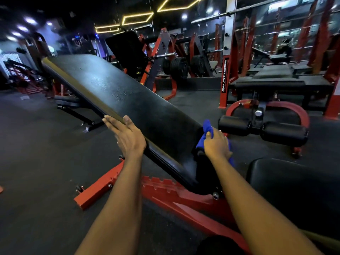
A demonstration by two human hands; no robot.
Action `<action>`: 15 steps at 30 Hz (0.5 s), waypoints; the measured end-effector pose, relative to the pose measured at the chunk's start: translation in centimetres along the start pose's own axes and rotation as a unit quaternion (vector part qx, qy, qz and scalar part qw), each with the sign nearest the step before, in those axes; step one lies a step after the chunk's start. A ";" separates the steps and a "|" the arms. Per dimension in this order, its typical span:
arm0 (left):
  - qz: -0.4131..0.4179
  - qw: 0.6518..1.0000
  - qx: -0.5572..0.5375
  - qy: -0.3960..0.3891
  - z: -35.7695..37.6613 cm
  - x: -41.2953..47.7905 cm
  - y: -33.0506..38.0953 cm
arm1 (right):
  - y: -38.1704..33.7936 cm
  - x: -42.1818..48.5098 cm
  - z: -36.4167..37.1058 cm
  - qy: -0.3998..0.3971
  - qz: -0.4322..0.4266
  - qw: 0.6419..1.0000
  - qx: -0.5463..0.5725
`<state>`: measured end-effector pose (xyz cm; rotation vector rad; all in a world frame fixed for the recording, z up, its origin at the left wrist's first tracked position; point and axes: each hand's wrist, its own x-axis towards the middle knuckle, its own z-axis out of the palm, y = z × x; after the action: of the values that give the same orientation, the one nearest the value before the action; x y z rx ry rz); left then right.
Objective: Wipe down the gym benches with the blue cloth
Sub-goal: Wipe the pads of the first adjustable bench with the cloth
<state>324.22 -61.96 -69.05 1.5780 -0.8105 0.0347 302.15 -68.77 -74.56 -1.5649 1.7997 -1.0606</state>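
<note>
Head-camera view, looking down over two bare forearms at a black incline bench pad. The pad slopes up from lower right to upper left, and its long left edge catches a yellowish light. Droplets glisten on its middle.

A red steel frame with a notched adjustment rail sits under the pad's low end. One red foot juts left onto the dark rubber floor, which lies open to the left of the bench. A black seat pad is just beside the pad's low end on the right. Beyond it are two black foam leg rollers on a curved red base, leaving only a narrow strip of floor between them and the pad.

The left hand rests on the pad's left edge, with the fingers straight along the side and the thumb lying on top.

The right hand is at the pad's lower right edge, its fingers closed around the bunched blue cloth. The cloth touches the pad's side.

A red upright post farther back reads "RN FITNESS" in white, vertically. Next to it is a flat bench, with loaded weight plates to its left.
</note>
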 end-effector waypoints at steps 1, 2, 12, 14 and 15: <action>0.005 1.000 0.004 -0.003 0.0 0.0 0.1 | 0.1 -1.1 0.1 -0.005 -0.008 1.000 -0.010; 0.006 1.000 0.006 -0.005 -0.1 0.0 0.2 | 0.2 -2.4 0.2 -0.012 -0.026 0.999 -0.027; -0.003 1.000 -0.001 -0.016 0.1 0.0 0.2 | -3.1 -0.8 1.5 -0.061 -0.186 0.979 -0.053; 0.006 1.000 0.006 -0.016 0.2 0.2 -0.1 | -5.3 1.9 2.5 -0.074 -0.179 0.979 -0.060; 0.010 1.000 0.009 -0.012 0.3 0.4 -0.3 | -6.3 2.7 2.9 -0.076 -0.186 0.977 -0.068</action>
<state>324.51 -62.44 -69.17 1.5898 -0.8469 0.0374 307.54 -72.19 -70.72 -2.0635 1.5400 -0.9617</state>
